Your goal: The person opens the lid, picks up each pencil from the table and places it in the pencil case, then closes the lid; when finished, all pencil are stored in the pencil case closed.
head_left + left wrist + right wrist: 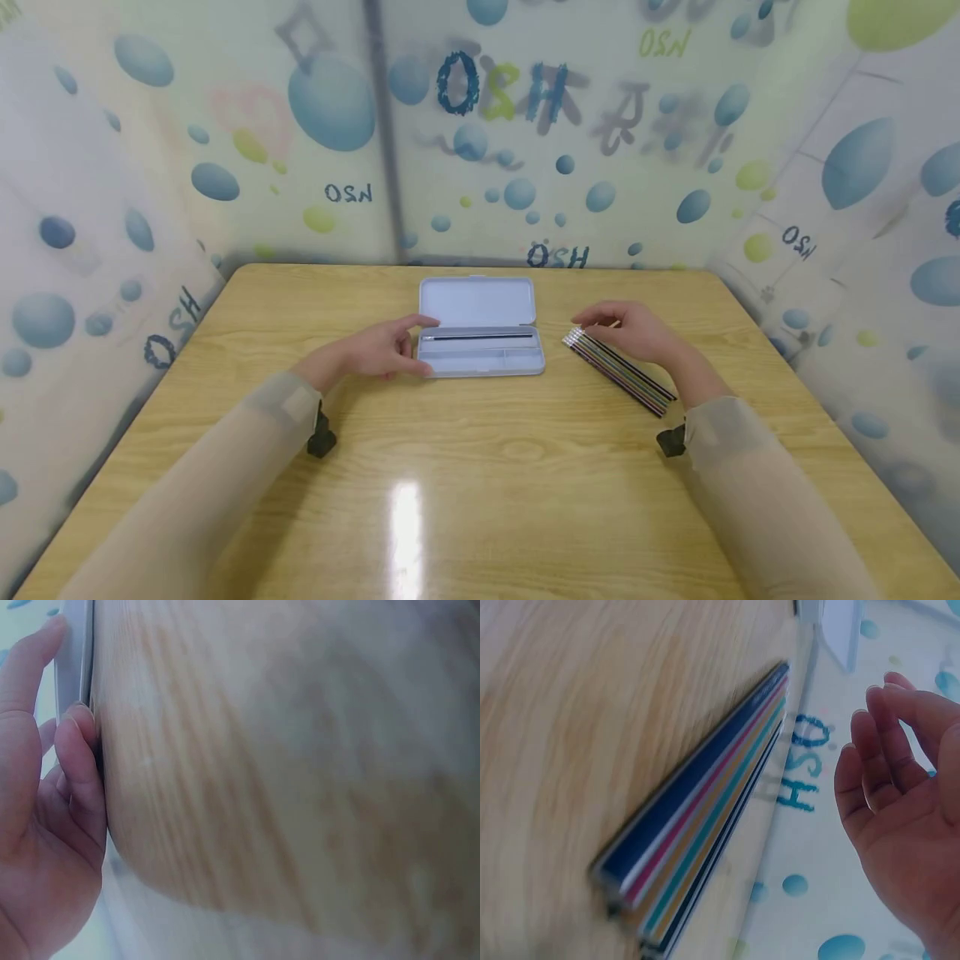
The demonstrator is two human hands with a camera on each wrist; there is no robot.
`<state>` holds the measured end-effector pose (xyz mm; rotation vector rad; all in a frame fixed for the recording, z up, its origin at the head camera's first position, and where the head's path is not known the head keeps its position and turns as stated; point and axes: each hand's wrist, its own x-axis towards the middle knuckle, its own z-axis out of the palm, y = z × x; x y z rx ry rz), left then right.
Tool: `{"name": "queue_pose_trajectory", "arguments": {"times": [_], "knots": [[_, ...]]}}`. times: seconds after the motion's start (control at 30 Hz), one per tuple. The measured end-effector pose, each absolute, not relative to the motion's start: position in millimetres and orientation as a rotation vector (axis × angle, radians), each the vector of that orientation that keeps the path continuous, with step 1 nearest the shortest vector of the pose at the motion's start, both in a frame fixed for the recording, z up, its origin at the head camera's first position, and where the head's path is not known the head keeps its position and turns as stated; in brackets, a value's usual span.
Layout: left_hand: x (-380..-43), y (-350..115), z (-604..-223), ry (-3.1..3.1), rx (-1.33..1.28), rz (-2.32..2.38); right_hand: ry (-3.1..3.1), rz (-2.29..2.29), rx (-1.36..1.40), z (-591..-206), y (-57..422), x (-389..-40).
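A white pencil case [480,362] lies open on the table, its lid [477,302] tilted back. One dark pencil [480,337] rests in the rear compartment. My left hand [378,348] holds the case's left end between thumb and index finger; the other fingers [79,750] are curled beside it. To the right of the case, several striped pencils [622,371] lie side by side in a slanted row, silvery ends toward the case. Above those ends hovers my right hand [633,329], its fingers [889,750] loosely bent, with nothing visible in them.
The wooden table [517,492] extends in front of the case and pencils. Patterned wall panels [517,167] enclose its back and sides. A dark wrist camera [321,437] sits under the left sleeve, and another dark camera [671,440] under the right.
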<state>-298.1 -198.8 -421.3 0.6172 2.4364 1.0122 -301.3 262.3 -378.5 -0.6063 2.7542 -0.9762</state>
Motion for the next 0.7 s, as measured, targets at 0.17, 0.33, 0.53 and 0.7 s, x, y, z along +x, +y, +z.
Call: {"name": "queue_pose_trajectory", "arguments": {"times": [0.17, 0.33, 0.53, 0.7], "knots": [[-301, -198, -419, 2.438, 0.614, 0.99, 2.75, -0.99, -0.548, -377, 286, -297], [-300, -199, -418, 2.437, 0.623, 0.991, 2.706, -1.009, -0.477, -381, 306, -295], [-298, -198, -418, 2.436, 0.636, 0.983, 2.638, -0.967, -0.427, -392, 328, -293], [-298, -199, -416, 2.44, 0.634, 0.979, 2.594, -0.943, -0.408, -397, 339, -296]]}}
